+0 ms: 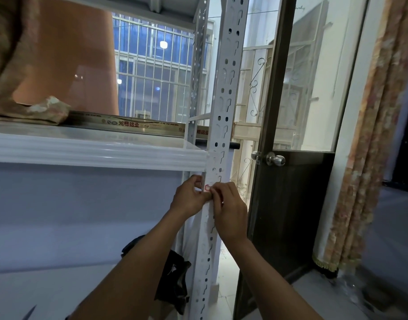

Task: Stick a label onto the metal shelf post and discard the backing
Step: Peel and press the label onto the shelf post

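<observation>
The sticking step was in hand: the label (207,187) lay against the shelf post (223,100), between both grips. The left grip (189,195) pinched its edge. The right grip (228,210) curled over it, pinching or pressing I could not tell. Next, likely: smooth it flat and free the backing.

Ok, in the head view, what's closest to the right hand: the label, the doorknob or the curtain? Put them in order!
From the right hand:
1. Label: touching it, on the post.
2. Doorknob: up and right, on the door.
3. Curtain: far right.
</observation>
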